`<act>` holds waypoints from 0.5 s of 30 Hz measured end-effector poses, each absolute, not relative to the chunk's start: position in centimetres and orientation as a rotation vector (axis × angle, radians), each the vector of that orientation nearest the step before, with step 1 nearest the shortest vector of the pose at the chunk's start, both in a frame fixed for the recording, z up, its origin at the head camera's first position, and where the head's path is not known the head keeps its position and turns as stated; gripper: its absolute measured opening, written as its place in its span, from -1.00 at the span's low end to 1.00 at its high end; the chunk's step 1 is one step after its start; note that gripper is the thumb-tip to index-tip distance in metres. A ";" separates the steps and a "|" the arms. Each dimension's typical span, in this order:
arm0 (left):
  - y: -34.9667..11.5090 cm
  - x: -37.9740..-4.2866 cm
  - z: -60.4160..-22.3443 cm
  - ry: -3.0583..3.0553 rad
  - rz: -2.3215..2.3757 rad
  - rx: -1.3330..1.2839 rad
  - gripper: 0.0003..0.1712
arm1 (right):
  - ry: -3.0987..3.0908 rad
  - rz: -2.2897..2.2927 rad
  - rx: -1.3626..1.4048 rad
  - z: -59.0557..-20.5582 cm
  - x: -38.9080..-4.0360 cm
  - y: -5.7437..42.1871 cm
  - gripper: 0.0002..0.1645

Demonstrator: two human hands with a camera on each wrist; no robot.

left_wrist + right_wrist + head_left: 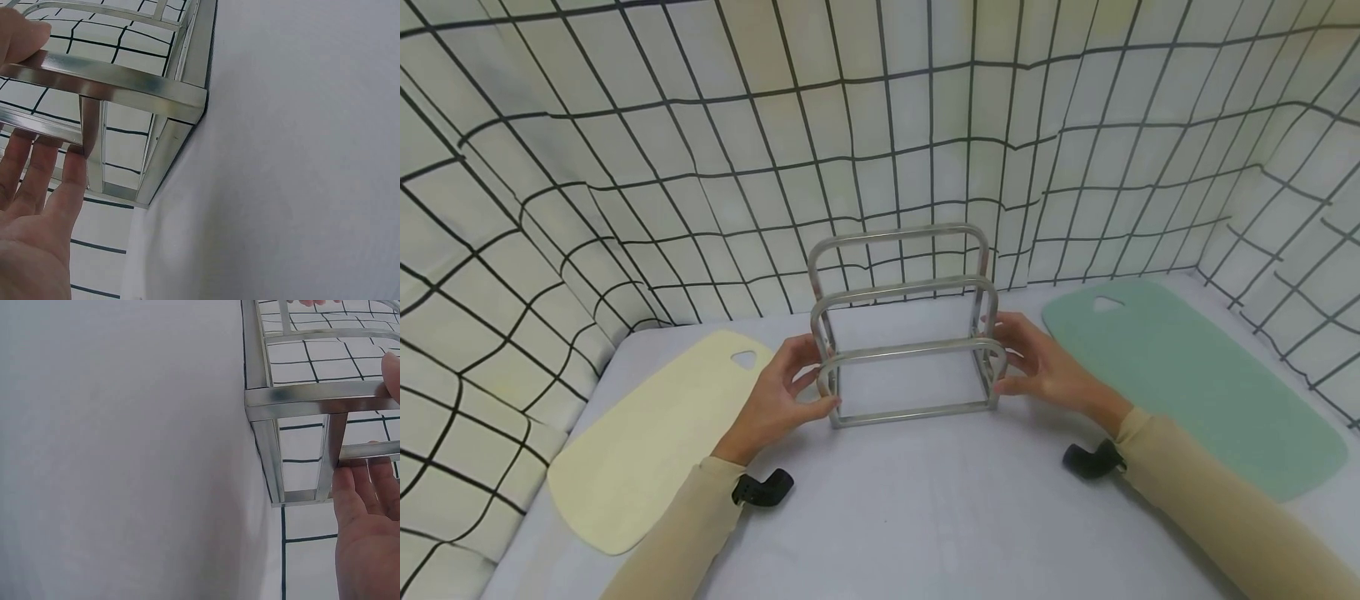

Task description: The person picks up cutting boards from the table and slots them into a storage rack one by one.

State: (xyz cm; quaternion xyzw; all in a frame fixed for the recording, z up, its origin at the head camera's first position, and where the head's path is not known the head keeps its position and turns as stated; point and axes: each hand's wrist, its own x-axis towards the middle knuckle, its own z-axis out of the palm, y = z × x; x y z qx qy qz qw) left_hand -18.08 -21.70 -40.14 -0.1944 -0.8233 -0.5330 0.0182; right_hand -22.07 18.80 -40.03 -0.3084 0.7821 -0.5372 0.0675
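A silvery metal rack (910, 351) is stood on the pale surface (917, 508), its three rounded loops rising in steps toward the grid-patterned backdrop (910, 108). Its left side is pinched between thumb and curled fingers by the left hand (782, 400), and its right side is gripped likewise by the right hand (1045, 367). A cream board (655, 442) is laid flat to the left, a green board (1195, 383) to the right.
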 end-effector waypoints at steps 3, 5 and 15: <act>-21.7 -18.1 -40.1 -2.559 -1.648 -0.604 -0.06 | 2.352 -1.621 -0.917 -40.0 -22.1 18.8 0.08; -21.7 -18.1 -40.1 -2.555 -1.649 -0.604 -0.07 | 2.350 -1.621 -0.902 -40.0 -22.1 18.8 0.09; -21.7 -18.2 -40.2 -2.551 -1.644 -0.594 -0.07 | 2.356 -1.625 -0.887 -40.0 -22.2 18.8 0.09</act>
